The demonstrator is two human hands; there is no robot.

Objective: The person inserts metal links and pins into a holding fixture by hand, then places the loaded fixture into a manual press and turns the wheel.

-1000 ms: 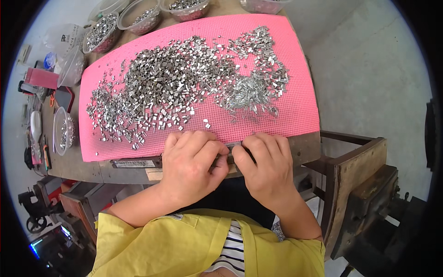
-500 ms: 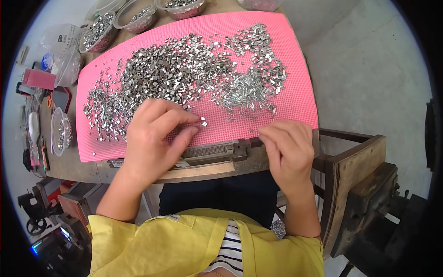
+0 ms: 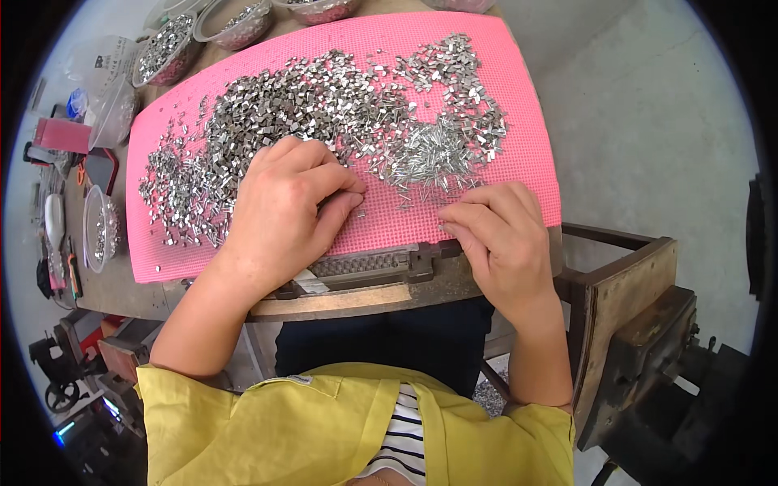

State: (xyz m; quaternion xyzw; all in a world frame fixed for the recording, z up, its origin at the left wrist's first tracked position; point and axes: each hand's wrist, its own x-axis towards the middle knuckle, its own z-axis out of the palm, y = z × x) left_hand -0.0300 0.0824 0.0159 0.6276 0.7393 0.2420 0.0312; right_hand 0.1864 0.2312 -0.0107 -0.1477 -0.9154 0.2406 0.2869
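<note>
My left hand (image 3: 293,202) is closed over the pink textured mat (image 3: 494,65), thumb and forefinger pinched together. Whatever those fingertips hold is hidden; a small silvery metal piece (image 3: 361,215) lies just below them. My right hand (image 3: 504,231) also pinches, near the mat's front edge, around something too small to name. Ahead of my left hand spreads a wide heap of small flat metal pieces (image 3: 275,109). Thin metal pins (image 3: 436,154) form a pile beyond my right hand. Between my hands, a ridged metal fixture (image 3: 365,266) lies along the table's front edge.
Clear plastic bowls of metal pieces (image 3: 166,49) line the far left edge. Another bowl (image 3: 101,231) stands left of the mat, near orange-handled scissors (image 3: 82,172). A wooden stand (image 3: 620,308) with a dark machine part is at the right, below table height.
My left hand has moved right and slightly away from me, its thumb and forefinger now closed together. My right hand has shifted a little left and farther out, still pinching.
</note>
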